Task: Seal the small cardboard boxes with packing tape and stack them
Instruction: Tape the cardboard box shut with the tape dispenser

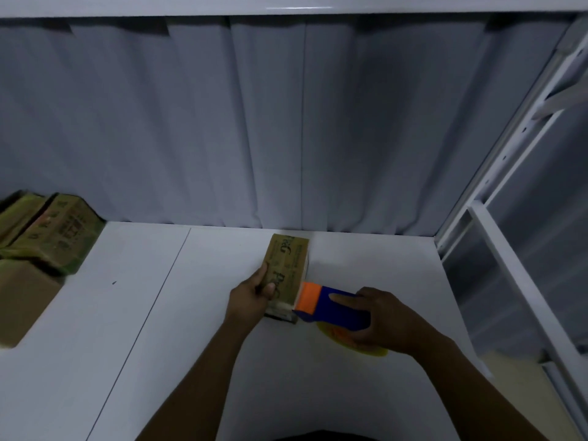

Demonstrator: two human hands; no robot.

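Dim light, wide-angle view. Grey curtain [286, 122] hangs in folds across the whole back. Below it is the white surface [127, 313], with a thin seam running down its left part. A white metal frame [525, 249] rises along the right side, its top and bottom cut off by the edge of view. At far left sits a stack of cardboard boxes [54, 237], printed brown tops with green at the edges, resting on a plainer brown box [22, 303]. All are cut off at the left border and closed, so what is in them is hidden and how many there are is unclear. The small cardboard box [288, 265] lies flat at mid surface, near the curtain and well apart from the stack. Its top is closed, its contents are unseen and its print is too blurred to read. A pale strip runs along its right edge and near end; tape or bare card, cannot tell. Your left grip [251, 292] holds the box's near left edge, fingers curled over it, thumb on top. Your right grip [388, 316] is wrapped round the blue tape dispenser [331, 307], forefinger laid along its top. The dispenser's orange head meets the box's near right corner. The yellow tape roll [350, 343] shows beneath, mostly hidden by your hand.
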